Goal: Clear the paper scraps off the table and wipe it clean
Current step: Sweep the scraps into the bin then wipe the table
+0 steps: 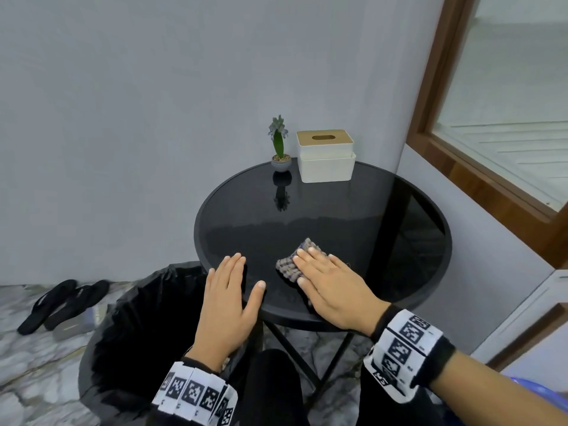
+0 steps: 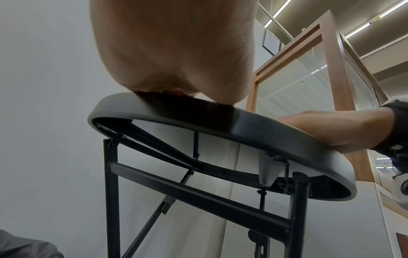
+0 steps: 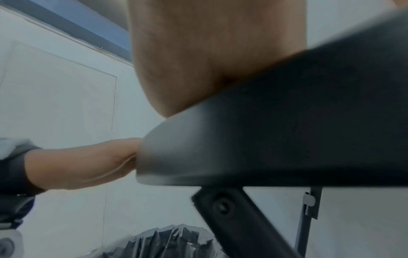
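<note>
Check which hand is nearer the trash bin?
Left. The left hand rests flat on the round table's near-left edge, directly beside the black-lined trash bin. The right hand presses the cloth farther right, away from the bin.

A plain pale grey wall [image 1: 153,118] fills the background. To its right, a wood-framed window [image 1: 430,124] with frosted glass meets the wall at a corner. Below the wall lies a marbled grey and white floor [image 1: 37,364]. A pair of black flip-flops [image 1: 61,302] rests on the floor near the wall's base. Strip ceiling lights [image 2: 357,29] glow overhead.
</note>
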`<state>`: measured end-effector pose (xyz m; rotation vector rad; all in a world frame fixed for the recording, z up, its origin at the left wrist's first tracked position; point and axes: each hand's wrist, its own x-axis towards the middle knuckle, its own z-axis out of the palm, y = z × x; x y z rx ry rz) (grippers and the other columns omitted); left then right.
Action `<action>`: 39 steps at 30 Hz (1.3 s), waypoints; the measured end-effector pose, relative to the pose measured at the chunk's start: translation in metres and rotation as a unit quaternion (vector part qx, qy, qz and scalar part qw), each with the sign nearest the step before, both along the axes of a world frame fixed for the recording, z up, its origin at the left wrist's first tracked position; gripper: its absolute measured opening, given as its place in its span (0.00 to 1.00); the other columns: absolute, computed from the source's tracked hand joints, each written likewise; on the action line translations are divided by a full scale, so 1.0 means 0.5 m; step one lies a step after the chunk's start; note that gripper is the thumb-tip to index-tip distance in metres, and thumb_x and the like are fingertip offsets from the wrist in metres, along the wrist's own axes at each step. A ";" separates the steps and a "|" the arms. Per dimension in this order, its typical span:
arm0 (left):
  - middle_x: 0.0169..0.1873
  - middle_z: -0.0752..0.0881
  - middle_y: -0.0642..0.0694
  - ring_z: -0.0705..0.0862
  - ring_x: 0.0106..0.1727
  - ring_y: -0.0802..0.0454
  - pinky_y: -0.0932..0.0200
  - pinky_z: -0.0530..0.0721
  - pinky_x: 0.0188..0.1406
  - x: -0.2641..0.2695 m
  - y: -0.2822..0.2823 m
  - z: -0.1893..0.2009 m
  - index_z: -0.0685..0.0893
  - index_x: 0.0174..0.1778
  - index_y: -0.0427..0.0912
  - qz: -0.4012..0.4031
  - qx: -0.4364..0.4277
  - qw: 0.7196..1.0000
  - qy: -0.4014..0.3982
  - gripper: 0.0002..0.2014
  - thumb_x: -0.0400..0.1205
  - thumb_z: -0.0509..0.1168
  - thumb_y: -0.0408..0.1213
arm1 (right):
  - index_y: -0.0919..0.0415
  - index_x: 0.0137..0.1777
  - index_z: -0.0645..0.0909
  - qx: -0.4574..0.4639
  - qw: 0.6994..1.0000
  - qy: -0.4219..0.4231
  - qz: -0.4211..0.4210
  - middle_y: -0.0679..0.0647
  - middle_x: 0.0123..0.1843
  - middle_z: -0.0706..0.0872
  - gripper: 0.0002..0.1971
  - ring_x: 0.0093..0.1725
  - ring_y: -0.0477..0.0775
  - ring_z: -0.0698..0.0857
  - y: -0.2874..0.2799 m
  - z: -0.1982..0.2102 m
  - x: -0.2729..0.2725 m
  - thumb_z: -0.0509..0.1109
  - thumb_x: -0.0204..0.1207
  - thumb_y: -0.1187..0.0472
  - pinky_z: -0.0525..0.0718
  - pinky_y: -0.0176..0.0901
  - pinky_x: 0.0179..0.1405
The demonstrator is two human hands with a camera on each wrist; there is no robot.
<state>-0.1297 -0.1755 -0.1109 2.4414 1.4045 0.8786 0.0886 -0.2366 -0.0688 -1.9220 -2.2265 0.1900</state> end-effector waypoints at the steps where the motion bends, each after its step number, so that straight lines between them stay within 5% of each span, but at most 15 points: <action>1: 0.82 0.64 0.50 0.54 0.84 0.56 0.54 0.45 0.82 0.000 0.000 0.000 0.65 0.82 0.43 -0.001 0.002 1.000 0.000 0.36 0.83 0.47 0.62 | 0.51 0.85 0.54 0.002 1.000 0.010 0.011 0.45 0.87 0.54 0.35 0.86 0.44 0.48 -0.003 -0.001 -0.008 0.33 0.79 0.42 0.48 0.47 0.85; 6: 0.82 0.64 0.50 0.55 0.84 0.55 0.55 0.45 0.82 0.001 -0.002 0.001 0.65 0.82 0.43 -0.001 0.000 1.000 -0.001 0.36 0.83 0.48 0.62 | 0.46 0.84 0.56 0.018 0.999 0.027 0.043 0.39 0.86 0.56 0.27 0.85 0.37 0.49 -0.055 -0.006 -0.016 0.43 0.86 0.45 0.47 0.41 0.84; 17: 0.82 0.64 0.49 0.54 0.84 0.54 0.54 0.46 0.82 0.006 -0.006 0.012 0.63 0.82 0.42 0.001 -0.019 1.000 -0.011 0.39 0.81 0.49 0.64 | 0.45 0.81 0.64 0.015 0.998 0.050 0.043 0.37 0.83 0.63 0.29 0.82 0.32 0.52 -0.079 -0.008 0.082 0.41 0.82 0.42 0.54 0.37 0.83; 25: 0.80 0.67 0.52 0.56 0.83 0.57 0.58 0.50 0.80 0.055 -0.024 0.039 0.66 0.81 0.44 -0.033 -0.019 0.999 -0.030 0.36 0.82 0.50 0.63 | 0.54 0.80 0.67 0.006 0.999 0.031 -0.027 0.50 0.82 0.69 0.23 0.82 0.48 0.66 -0.040 0.025 0.117 0.53 0.87 0.52 0.66 0.43 0.79; 30: 0.80 0.67 0.53 0.56 0.83 0.58 0.59 0.49 0.80 0.100 -0.031 0.049 0.66 0.81 0.44 -0.054 -0.018 0.998 -0.035 0.32 0.84 0.56 0.58 | 0.64 0.82 0.60 -0.026 0.997 -0.029 -0.070 0.60 0.85 0.62 0.25 0.85 0.56 0.59 0.019 0.021 0.158 0.50 0.88 0.56 0.59 0.48 0.82; 39: 0.77 0.71 0.52 0.61 0.82 0.55 0.50 0.57 0.82 0.146 -0.033 0.040 0.70 0.78 0.44 -0.067 0.013 0.998 -0.001 0.32 0.83 0.51 0.61 | 0.66 0.76 0.65 -0.054 0.992 -0.006 -0.114 0.62 0.82 0.64 0.22 0.83 0.60 0.60 0.133 0.001 0.200 0.48 0.87 0.56 0.65 0.59 0.78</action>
